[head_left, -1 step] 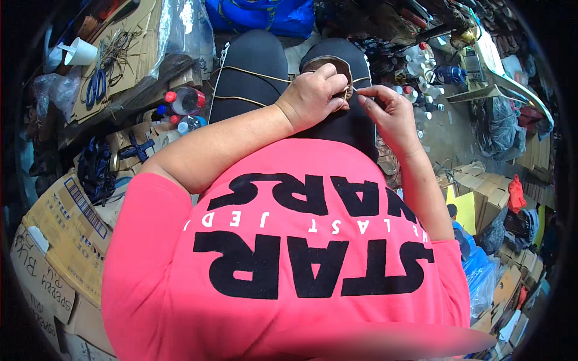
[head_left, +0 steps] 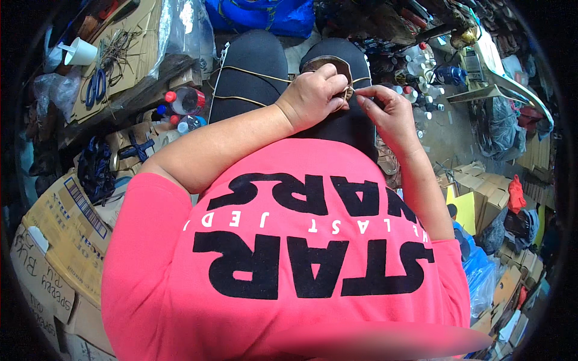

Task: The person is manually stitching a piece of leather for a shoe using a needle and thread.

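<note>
My left hand [head_left: 316,93] is closed around a curved brown leather piece [head_left: 328,61], whose far rim shows above the knuckles. The rest of the piece is hidden by the fingers. Close at its right side, my right hand [head_left: 390,114] is bent into a pinch of thumb and forefinger. Something thin and pale shows by those fingertips, too small to name. A tan cord [head_left: 250,101] runs in two strands across my left thigh toward the left hand. More of it shows over the right thigh. Both thighs are in black cloth, under the work.
Blue-handled scissors [head_left: 96,86] and a white cup [head_left: 80,52] lie on cardboard at the far left. Plastic bottles [head_left: 185,101] stand beside my left leg, more at the right. A blue bag [head_left: 262,17] lies ahead. Cardboard boxes [head_left: 66,222] are at the near left.
My right fingertips have shifted very slightly left, toward the leather piece. The left hand and the cord look the same.
</note>
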Action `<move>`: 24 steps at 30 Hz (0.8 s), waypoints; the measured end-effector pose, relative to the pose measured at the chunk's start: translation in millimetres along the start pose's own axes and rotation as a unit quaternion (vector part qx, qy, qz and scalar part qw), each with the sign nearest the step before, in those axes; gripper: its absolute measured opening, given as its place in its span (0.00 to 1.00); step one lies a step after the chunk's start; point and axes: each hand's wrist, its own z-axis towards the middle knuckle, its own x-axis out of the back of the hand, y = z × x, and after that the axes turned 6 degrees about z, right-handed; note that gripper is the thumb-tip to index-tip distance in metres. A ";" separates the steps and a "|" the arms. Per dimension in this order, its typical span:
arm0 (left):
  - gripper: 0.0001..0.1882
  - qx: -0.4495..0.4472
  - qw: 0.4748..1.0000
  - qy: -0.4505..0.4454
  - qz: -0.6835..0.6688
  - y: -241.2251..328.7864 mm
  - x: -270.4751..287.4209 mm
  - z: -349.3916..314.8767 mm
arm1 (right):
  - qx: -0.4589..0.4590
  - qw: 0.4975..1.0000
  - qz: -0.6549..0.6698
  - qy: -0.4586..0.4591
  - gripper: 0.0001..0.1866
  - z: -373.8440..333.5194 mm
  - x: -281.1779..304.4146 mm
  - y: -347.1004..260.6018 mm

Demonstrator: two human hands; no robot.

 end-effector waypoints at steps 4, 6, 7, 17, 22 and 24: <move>0.15 -0.010 1.000 -0.005 0.013 -1.5 -0.8 -0.3 | 0.001 0.998 -0.068 -0.019 0.07 3.1 0.8 -1.8; 0.15 -0.015 1.000 -0.007 0.017 -2.4 -1.3 -0.4 | 0.006 0.997 -0.075 -0.016 0.08 5.0 1.2 -2.4; 0.15 -0.023 1.000 0.002 0.016 -2.7 -1.6 -0.3 | 0.021 0.997 -0.073 -0.010 0.09 6.3 1.1 -2.7; 0.15 -0.036 0.999 0.022 -0.007 -4.7 -4.0 -0.8 | 0.032 0.994 -0.102 -0.022 0.09 15.4 0.0 -0.1; 0.14 -0.041 0.999 0.032 -0.013 -4.6 -4.3 -1.1 | 0.042 0.995 -0.093 -0.006 0.10 23.8 -10.1 5.2; 0.14 -0.044 0.998 0.034 -0.016 -5.0 -3.4 -1.0 | 0.012 0.996 -0.094 -0.004 0.10 21.9 -10.8 4.3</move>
